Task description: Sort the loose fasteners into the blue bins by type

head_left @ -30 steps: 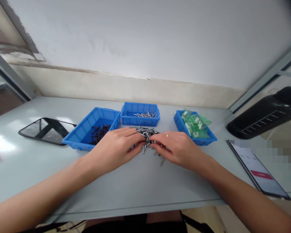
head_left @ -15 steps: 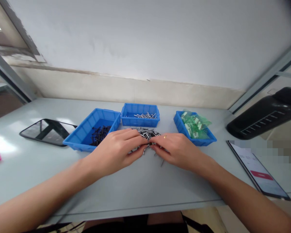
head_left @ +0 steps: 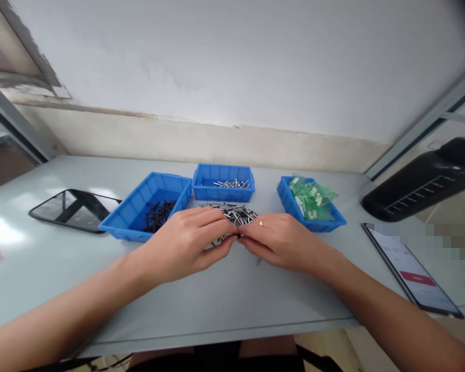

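The pile of metal pins [head_left: 232,212] lies on the table [head_left: 232,299], at 6 o'clock from the middle blue bin [head_left: 222,194]. Your left hand [head_left: 186,243] and right hand [head_left: 279,240] meet at its near edge, fingers curled narrow. Whether they pinch a pin cannot be told. Expect the pins to be light, rigid and slick: grip one at mid-shaft.
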A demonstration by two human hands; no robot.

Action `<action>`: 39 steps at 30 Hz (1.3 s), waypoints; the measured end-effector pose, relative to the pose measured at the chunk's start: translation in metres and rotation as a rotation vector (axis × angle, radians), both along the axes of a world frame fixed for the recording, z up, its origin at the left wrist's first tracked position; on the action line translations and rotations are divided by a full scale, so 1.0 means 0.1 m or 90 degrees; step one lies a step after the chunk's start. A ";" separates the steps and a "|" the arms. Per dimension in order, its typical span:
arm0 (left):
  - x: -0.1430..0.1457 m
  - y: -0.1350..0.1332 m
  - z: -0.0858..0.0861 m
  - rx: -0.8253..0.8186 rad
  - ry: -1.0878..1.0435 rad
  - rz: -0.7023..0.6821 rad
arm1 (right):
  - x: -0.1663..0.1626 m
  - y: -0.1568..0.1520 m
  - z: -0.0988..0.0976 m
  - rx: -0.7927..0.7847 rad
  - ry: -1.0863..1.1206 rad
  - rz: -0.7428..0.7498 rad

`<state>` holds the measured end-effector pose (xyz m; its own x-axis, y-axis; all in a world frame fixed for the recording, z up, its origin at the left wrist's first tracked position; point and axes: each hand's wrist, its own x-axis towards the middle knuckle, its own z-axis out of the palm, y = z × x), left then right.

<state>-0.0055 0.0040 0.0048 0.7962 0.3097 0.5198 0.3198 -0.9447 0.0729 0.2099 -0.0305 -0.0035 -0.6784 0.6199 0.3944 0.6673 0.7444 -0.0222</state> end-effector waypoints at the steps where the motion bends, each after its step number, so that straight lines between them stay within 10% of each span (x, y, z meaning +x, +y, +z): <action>1: 0.00 0.00 0.01 -0.002 -0.003 0.009 | 0.01 0.00 0.00 0.011 0.008 -0.001; 24: 0.04 -0.02 0.00 -0.163 0.072 -0.007 | 0.01 -0.03 0.00 0.165 0.141 0.086; 32: -0.01 0.05 0.00 0.004 0.013 0.036 | 0.03 -0.05 0.05 0.104 0.160 0.013; 39: -0.17 0.21 0.17 0.218 0.036 0.292 | 0.03 -0.01 0.03 0.045 0.145 -0.046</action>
<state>-0.0227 0.0247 0.0215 0.6494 0.4514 0.6120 0.6969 -0.6753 -0.2414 0.2131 -0.0317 -0.0004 -0.5215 0.6292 0.5763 0.7027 0.6998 -0.1282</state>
